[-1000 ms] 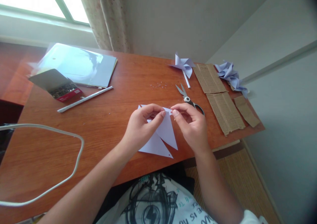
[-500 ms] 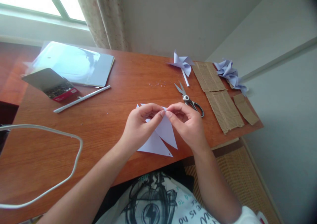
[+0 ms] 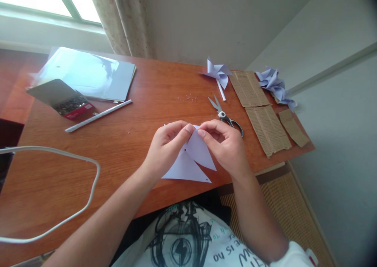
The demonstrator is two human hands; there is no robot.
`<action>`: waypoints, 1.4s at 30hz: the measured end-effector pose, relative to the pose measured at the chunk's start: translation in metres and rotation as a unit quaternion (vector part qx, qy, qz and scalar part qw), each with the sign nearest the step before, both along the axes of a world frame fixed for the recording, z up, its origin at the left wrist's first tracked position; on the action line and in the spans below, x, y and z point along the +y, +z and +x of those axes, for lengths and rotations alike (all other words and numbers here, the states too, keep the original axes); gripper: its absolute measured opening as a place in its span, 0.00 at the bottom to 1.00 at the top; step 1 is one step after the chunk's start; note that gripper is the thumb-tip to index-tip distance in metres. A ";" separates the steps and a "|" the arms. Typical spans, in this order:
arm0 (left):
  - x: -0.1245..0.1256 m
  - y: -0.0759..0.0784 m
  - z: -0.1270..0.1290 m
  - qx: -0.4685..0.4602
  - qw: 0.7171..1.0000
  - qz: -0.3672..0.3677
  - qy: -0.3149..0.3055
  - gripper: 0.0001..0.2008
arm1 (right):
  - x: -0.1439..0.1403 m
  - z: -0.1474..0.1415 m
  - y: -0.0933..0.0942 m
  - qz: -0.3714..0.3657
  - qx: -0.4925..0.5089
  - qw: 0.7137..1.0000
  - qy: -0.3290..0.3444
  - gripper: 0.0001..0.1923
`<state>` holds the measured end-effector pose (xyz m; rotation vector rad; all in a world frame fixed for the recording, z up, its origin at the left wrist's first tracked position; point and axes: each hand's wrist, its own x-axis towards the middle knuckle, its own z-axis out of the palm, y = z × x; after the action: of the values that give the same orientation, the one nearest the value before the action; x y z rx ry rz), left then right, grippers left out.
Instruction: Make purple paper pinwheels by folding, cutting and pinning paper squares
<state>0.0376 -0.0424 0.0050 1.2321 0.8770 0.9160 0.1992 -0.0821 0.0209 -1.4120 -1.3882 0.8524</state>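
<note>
A cut white paper sheet (image 3: 188,166) hangs beneath my two hands near the table's front edge. Slits divide it into pointed flaps, and small dark holes show near its middle and at one tip. My left hand (image 3: 167,145) pinches the sheet's upper part between thumb and index finger. Close beside it, my right hand (image 3: 224,145) also pinches the paper, thumb against index finger. Whether something tiny sits between the fingertips I cannot make out. Scissors (image 3: 223,116) with dark handles lie partly open just beyond my right hand.
A finished paper pinwheel (image 3: 218,72) on a white stick lies at the back, near corrugated cardboard pieces (image 3: 266,127) and more folded paper (image 3: 273,84). Leftward are a rolled white paper stick (image 3: 98,116), an opened box (image 3: 63,98), a plastic-covered pad (image 3: 88,74) and a white cable (image 3: 96,176).
The paper sheet has shifted and turned slightly between my hands, with its flaps moving right and a hole near the middle coming into view. Both hands keep pinching near the same spot.
</note>
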 end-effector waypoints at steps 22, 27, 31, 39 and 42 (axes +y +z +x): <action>-0.002 -0.004 0.003 0.043 0.998 0.043 0.017 0.12 | 0.000 0.000 0.000 0.007 -0.023 1.000 0.001 0.04; -0.002 -0.002 0.003 0.054 0.997 0.057 0.022 0.11 | 0.000 -0.001 0.000 0.008 -0.037 0.999 -0.002 0.04; -0.002 -0.002 0.003 0.068 0.993 0.090 0.023 0.10 | 0.000 -0.001 0.000 0.003 -0.045 0.999 -0.007 0.03; -0.003 -0.002 0.002 0.089 0.987 0.133 0.025 0.09 | 0.000 -0.002 0.002 0.006 -0.080 0.997 -0.008 0.04; -0.003 -0.005 0.002 0.085 0.985 0.148 0.032 0.05 | 0.000 -0.002 0.004 0.010 -0.100 0.995 -0.003 0.04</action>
<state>0.0393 -0.0451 -0.0005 1.5632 0.9437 1.0303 0.1974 -0.0820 0.0247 -1.5177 -1.5367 0.7054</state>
